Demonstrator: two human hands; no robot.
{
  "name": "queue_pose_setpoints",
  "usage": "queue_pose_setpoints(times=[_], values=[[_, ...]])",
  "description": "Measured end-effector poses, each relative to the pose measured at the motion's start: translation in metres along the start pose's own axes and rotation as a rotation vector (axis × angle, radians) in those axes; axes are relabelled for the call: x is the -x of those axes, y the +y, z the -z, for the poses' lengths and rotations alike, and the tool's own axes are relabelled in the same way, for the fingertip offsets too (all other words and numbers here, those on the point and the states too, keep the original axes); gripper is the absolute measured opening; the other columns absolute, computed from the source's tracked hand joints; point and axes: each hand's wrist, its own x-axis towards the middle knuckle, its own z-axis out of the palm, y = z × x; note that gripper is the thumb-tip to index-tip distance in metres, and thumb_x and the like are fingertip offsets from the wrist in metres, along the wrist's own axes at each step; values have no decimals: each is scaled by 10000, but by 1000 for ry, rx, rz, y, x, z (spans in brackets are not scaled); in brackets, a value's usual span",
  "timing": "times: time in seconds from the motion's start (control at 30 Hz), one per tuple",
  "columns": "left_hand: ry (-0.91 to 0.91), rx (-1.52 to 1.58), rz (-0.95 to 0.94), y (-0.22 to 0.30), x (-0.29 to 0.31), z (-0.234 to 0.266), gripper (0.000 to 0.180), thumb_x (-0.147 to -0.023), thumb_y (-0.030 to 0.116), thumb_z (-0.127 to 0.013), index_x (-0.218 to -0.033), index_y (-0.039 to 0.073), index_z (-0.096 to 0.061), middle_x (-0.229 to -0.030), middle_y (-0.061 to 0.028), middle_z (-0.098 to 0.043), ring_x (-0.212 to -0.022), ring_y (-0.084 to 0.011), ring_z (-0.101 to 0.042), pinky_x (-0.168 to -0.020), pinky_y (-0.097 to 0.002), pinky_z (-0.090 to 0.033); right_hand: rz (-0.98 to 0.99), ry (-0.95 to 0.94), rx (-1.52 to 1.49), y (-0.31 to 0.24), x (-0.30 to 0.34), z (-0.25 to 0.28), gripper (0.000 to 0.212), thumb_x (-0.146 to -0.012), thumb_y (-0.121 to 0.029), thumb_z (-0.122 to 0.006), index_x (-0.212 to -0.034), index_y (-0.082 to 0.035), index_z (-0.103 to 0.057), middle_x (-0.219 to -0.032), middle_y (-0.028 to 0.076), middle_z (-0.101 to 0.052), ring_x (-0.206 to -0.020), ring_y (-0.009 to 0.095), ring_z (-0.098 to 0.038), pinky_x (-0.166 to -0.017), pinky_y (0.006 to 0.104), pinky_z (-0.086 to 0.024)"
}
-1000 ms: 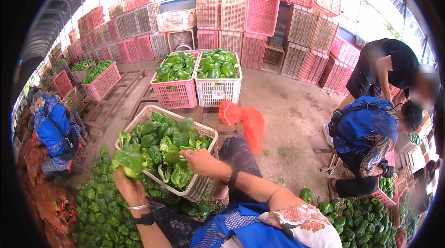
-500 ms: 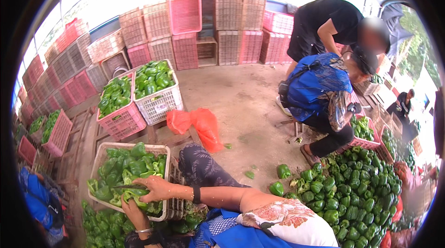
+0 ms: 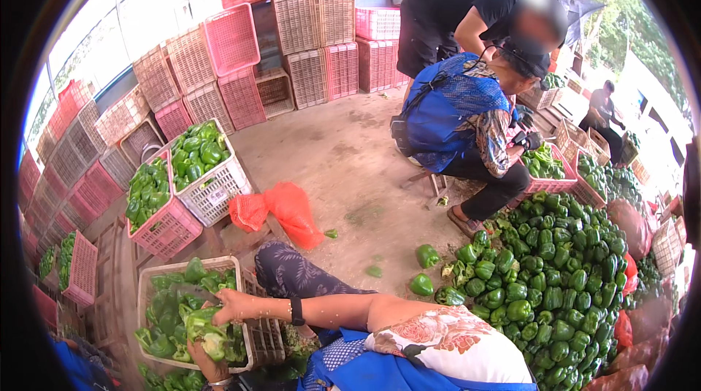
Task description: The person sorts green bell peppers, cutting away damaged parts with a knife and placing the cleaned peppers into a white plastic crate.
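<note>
Over a cream plastic crate (image 3: 232,268) of green bell peppers, my two hands work close together. My left hand (image 3: 208,363) closes round the lower side of a pale green bell pepper (image 3: 207,327). Just above it, my right hand (image 3: 239,306) is shut on a knife (image 3: 191,293); its blade, smeared by motion, points left across the peppers. The knife's handle is hidden inside the fingers. The crate stands at the lower left, beside my bent leg in dark patterned trousers.
A large heap of green bell peppers (image 3: 562,281) lies at the right. A red mesh bag (image 3: 293,216) rests on the floor ahead, near filled pink (image 3: 166,236) and white crates (image 3: 219,197). Stacked crates line the back. A seated co-worker (image 3: 453,117) and another bending person (image 3: 460,18) are at upper right.
The whole view has swung, shifting the surroundings leftward. My hands still hold the knife and a pepper; the pepper's pale side now shows more, and the blade has tilted.
</note>
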Motion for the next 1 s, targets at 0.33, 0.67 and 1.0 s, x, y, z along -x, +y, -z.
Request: queue_pose_setpoints(times=[0.33, 0.67, 1.0], values=[[-507, 819, 8, -8, -20, 21, 500, -957, 327, -487, -1348, 31, -385, -1317, -127, -473, -1174, -275, -492, -976, -384, -448, -107, 227, -425, -9, -17, -6, 264, -796, -244, -661, -829, -14, -535, -508, 16, -490, -354, 113, -455, -344, 273, -379], [26, 700, -121, 55, 30, -23, 313, -938, 129, -455, -1202, -36, -495, -1094, -201, -610, -968, -323, -610, -739, -406, -556, 41, 482, 413, -12, -68, 33, 395, -772, -313, -715, -1062, -47, -675, -630, 102, -612, -565, 156, -578, -573, 364, -473], [216, 757, -94, 49, 44, -7, 290, -944, 140, -428, -1179, -17, -491, -1050, -177, -629, -976, -354, -626, -705, -423, -567, 392, 127, 1067, 41, -114, -12, 504, -740, -218, -728, -1223, -141, -607, -930, 207, -661, -828, 368, -644, -742, 422, -517]])
